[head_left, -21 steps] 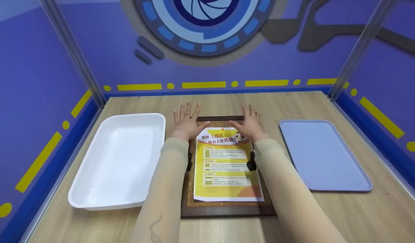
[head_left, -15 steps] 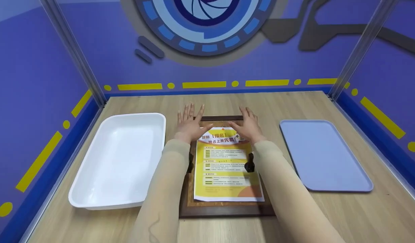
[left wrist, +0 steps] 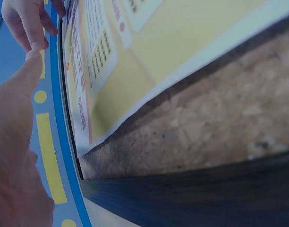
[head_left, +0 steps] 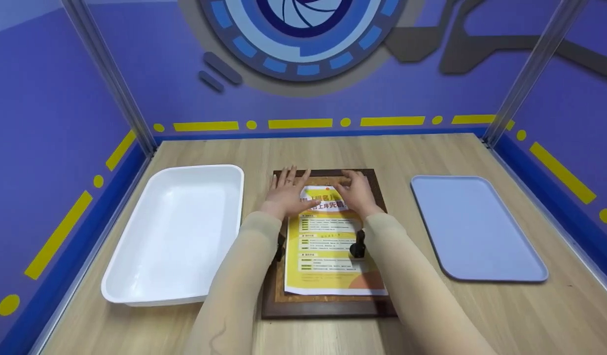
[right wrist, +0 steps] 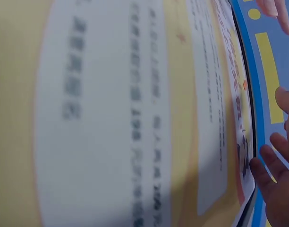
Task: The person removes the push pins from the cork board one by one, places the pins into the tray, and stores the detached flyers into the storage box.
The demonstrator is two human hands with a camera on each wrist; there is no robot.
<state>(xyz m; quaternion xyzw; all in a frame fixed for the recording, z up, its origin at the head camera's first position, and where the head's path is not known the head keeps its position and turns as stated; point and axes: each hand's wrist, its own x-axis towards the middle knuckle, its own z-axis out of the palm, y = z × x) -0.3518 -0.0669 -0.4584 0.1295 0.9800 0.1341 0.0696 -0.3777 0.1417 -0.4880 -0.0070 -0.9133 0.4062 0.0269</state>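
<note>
A yellow and white printed sheet (head_left: 323,276) lies on a cork board (head_left: 303,298) with a dark wooden frame (head_left: 328,309). A small orange dot, perhaps a push pin (head_left: 328,188), shows at the sheet's top middle. My left hand (head_left: 286,197) is over the board's upper left, fingers spread and thumb above the sheet's printed title. Over the upper right is my right hand (head_left: 357,195), its fingers slightly bent and its thumb close to the orange dot. Nothing shows between the fingers of either hand. Whether the fingertips touch the board cannot be told.
On the left of the wooden table (head_left: 372,150) stands a deep white tray (head_left: 172,236). A flat blue tray (head_left: 481,227) lies on the right. Purple panels (head_left: 303,108) wall in the back and both sides. Black wrist devices (head_left: 357,245) hang under the sleeves.
Both hands have drawn closer together and a little nearer to me. My left hand shifted right, my right hand shifted left with its fingers more bent. The sheet and board stayed put.
</note>
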